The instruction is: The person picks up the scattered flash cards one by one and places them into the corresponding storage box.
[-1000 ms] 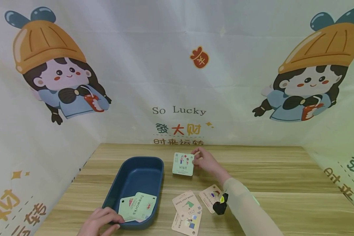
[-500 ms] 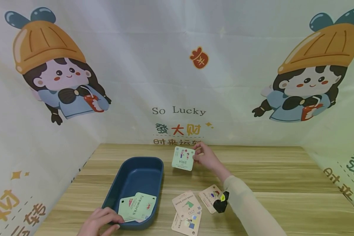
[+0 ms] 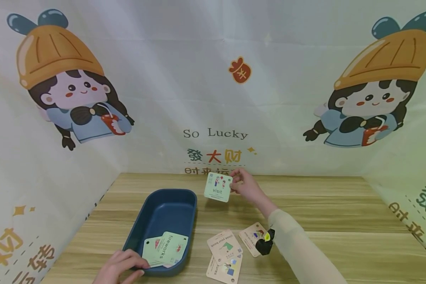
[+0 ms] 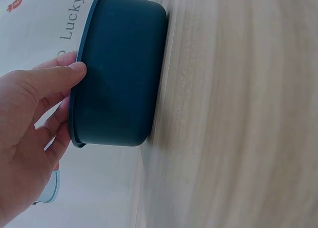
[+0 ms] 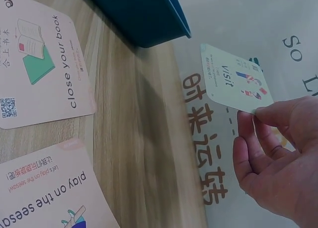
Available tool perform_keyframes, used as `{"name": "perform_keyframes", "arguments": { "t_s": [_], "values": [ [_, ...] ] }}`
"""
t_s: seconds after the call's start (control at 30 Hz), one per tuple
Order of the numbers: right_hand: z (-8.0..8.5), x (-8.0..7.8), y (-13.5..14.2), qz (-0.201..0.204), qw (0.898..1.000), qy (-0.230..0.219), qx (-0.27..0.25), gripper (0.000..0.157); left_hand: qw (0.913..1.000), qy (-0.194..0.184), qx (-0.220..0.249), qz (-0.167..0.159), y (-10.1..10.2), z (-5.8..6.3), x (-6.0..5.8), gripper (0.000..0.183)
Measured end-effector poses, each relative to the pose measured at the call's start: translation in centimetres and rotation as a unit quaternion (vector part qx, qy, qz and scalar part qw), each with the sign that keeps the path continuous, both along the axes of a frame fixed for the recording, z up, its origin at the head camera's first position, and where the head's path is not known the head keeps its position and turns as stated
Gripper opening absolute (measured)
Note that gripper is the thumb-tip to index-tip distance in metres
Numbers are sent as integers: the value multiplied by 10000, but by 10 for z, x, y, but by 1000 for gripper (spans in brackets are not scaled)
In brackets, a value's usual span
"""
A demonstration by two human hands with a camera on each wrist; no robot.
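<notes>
My right hand (image 3: 248,187) pinches a pale green "visit" flash card (image 3: 218,187) by its right edge, held up off the table with its printed face showing. In the right wrist view the thumb and fingers meet at one corner of the card (image 5: 236,80). My left hand (image 3: 120,266) grips the near rim of a dark blue plastic tub (image 3: 136,228), thumb outside and fingers over the edge, as the left wrist view shows. Green cards, one of them a "fireworks" card (image 3: 175,247), lie in the near end of the tub.
Pinkish cards lie on the wooden table (image 3: 323,205) right of the tub: a "close your book" card (image 3: 224,245) overlapping another card (image 3: 223,270), and a "play on the seesaw" card (image 5: 54,188) by the right wrist. A printed cloth (image 3: 287,118) stands behind the table.
The right hand has lifted the "visit" card up off the table, then drawn it slightly left toward the tub. My left hand and the tub stay where they were.
</notes>
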State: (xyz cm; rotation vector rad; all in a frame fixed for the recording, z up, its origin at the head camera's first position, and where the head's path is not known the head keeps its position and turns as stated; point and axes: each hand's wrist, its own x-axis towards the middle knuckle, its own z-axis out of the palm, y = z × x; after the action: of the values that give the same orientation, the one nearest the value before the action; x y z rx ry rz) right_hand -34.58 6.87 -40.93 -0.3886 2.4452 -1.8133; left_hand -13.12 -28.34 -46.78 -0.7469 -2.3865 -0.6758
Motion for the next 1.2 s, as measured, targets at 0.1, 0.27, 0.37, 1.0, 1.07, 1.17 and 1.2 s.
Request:
{"name": "perform_keyframes", "arguments": {
  "t_s": [0.1,0.27,0.37,1.0,1.07,1.17,1.2],
  "values": [
    [2,0,-1,20,10000,44,-12,28,10000,-47,0,28,0,0,0,47],
    [7,2,-4,66,9999,131,12,26,9999,-95,-15,81,0,0,0,47],
    [10,3,-6,77,9999,130,39,28,10000,-63,-15,54,-1,0,0,47],
    [29,13,-24,273,9994,204,44,30,9998,-167,18,100,1,0,0,44],
    [30,14,-25,315,9992,247,50,29,9998,-156,17,96,1,0,0,44],
    [31,16,-27,376,9987,339,61,29,9999,-89,18,59,1,0,-1,45],
    [31,17,-28,395,9985,373,71,28,10000,-55,17,38,1,0,-1,45]
  ]
}}
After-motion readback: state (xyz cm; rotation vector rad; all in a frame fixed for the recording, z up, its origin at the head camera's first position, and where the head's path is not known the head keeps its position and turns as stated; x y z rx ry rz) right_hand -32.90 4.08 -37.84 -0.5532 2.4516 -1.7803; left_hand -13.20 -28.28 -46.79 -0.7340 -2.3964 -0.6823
